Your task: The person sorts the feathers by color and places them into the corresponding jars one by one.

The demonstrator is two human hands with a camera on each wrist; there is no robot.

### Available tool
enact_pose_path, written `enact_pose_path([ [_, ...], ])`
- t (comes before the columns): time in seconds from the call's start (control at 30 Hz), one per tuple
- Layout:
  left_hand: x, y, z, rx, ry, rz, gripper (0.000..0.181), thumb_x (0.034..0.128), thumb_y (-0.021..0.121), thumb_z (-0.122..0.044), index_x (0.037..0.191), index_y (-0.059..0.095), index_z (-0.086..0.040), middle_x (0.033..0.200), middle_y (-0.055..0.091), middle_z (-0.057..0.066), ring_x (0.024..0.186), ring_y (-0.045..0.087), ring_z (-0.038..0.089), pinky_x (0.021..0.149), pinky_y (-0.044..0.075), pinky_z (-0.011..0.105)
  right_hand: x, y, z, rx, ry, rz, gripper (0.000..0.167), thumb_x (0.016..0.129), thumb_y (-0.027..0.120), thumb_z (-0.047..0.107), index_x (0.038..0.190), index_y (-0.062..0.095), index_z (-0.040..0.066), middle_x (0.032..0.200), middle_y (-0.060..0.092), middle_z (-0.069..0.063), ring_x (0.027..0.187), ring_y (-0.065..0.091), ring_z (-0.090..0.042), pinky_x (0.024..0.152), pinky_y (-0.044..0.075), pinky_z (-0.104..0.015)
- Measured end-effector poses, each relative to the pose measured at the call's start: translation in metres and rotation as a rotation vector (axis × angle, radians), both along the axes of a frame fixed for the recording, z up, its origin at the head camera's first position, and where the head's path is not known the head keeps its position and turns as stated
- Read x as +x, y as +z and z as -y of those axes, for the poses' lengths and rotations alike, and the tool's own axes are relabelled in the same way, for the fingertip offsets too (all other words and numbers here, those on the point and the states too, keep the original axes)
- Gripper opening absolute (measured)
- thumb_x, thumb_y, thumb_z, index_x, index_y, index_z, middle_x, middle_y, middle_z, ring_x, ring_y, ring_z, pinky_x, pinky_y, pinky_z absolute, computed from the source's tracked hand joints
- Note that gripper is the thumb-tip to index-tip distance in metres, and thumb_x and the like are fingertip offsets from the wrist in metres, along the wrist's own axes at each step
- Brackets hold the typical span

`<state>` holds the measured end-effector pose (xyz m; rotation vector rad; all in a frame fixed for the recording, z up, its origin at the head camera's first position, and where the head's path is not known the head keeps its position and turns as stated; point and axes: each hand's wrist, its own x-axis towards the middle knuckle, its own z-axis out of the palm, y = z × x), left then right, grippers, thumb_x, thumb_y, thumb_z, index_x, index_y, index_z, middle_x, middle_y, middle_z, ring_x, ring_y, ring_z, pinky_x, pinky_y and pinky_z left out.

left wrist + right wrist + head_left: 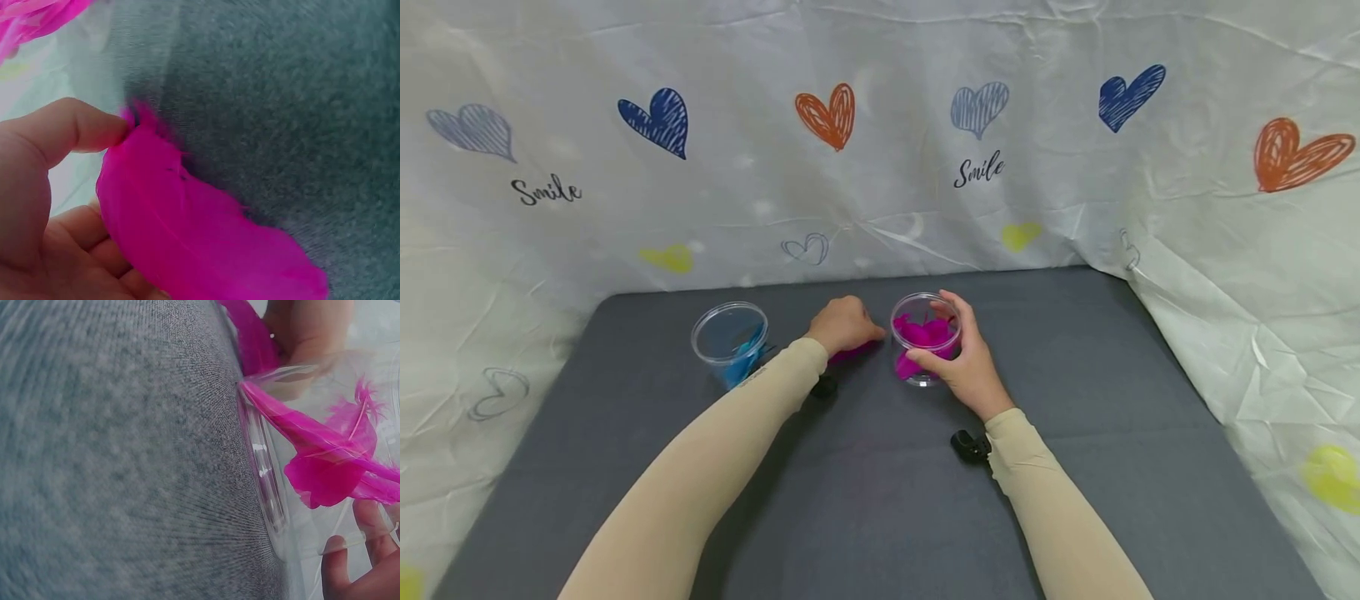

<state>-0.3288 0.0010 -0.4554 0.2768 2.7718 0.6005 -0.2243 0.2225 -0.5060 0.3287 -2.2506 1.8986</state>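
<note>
My left hand pinches a bright magenta feather near one tip, between thumb and fingers, low over the grey cloth. The feather's broad vane lies along the curled fingers in the left wrist view. Just to the right, my right hand grips a clear plastic cup round its side, thumb in front and fingers behind. Several magenta feathers are inside that cup. It stands upright, its base at the cloth in the right wrist view, where the left hand and its feather show behind it.
A second clear cup stands to the left with blue feathers inside, partly behind my left forearm. Dark grey cloth covers the table. A white curtain printed with hearts hangs behind and beside it.
</note>
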Motion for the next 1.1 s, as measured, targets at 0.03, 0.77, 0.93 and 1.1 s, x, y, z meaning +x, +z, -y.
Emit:
enact_pose_path([
  [0.03,0.0,0.001,0.001,0.019,-0.003,-0.008,0.044,0.0937,0.076,-0.041,0.062,0.065,-0.014,0.06,0.05,-0.005,0.064,0.051,0.018,0.059,0.046,0.034,0.0,0.0,0.0,0.004,-0.001,0.0,0.095,0.091,0.089,0.022,0.165,0.031,0.036,0.167,0.048,-0.004,0.156,0.042,-0.024,0.125,0.044,-0.053],
  [0.77,0.034,0.079,-0.021,0.564,0.045,-0.197,0.025,0.1024,0.073,-0.042,0.106,0.08,-0.019,0.104,0.077,0.001,0.093,0.068,0.022,0.079,0.059,0.038,0.001,-0.001,-0.002,-0.001,0.005,-0.01,0.092,0.092,0.088,0.026,0.164,0.031,0.036,0.166,0.048,0.0,0.157,0.041,-0.027,0.125,0.044,-0.051],
  [0.93,0.048,0.093,-0.036,0.668,-0.025,-0.222,0.023,0.1027,0.073,-0.042,0.107,0.08,-0.021,0.103,0.076,0.0,0.092,0.069,0.021,0.077,0.06,0.035,0.003,0.0,-0.001,-0.021,0.022,-0.004,0.091,0.094,0.086,0.025,0.165,0.03,0.035,0.168,0.045,-0.006,0.158,0.04,-0.03,0.126,0.044,-0.053],
  [1.1,0.055,0.097,-0.047,0.729,-0.098,-0.217,0.021,0.1025,0.075,-0.04,0.109,0.079,-0.02,0.105,0.076,-0.001,0.094,0.07,0.02,0.082,0.063,0.035,0.003,0.002,-0.001,-0.022,0.024,0.005,0.09,0.095,0.085,0.025,0.165,0.03,0.037,0.168,0.045,-0.003,0.157,0.041,-0.024,0.127,0.042,-0.051],
])
